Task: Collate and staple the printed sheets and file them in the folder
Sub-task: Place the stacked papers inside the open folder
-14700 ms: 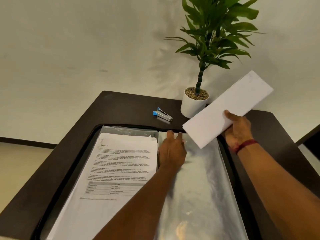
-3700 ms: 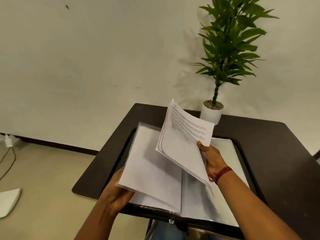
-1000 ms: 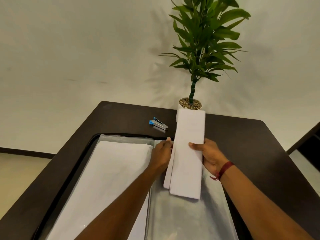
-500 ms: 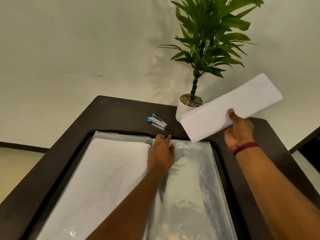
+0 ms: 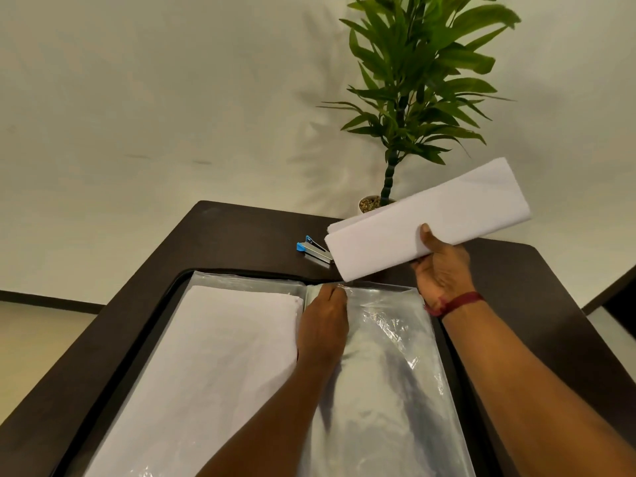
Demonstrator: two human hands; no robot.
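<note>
Sheets (image 5: 426, 218), folded into a long white bundle, are up in the air over the far right part of the table (image 5: 241, 232), tilted so the right end sits higher. Right hand (image 5: 442, 266) has them clamped from underneath, thumb on the front face and the other fingers tucked behind; there's a red thread band (image 5: 457, 302) on that wrist. Below that, the folder (image 5: 157, 325) lies open flat on the table. Its right side is a clear sleeve (image 5: 385, 373), all shiny and wrinkly, and its left side holds a stack of white paper (image 5: 223, 356). Left hand (image 5: 323, 325) is down by the spine with fingertips bent onto the sleeve's top edge, but honestly can't tell if it's pinching the plastic or just pressing on it. Small blue and silver stapler (image 5: 311, 248) sits just beyond the folder, partly hidden behind the bundle's near end. Potted plant (image 5: 413, 80) stands at the back against the pale wall.
</note>
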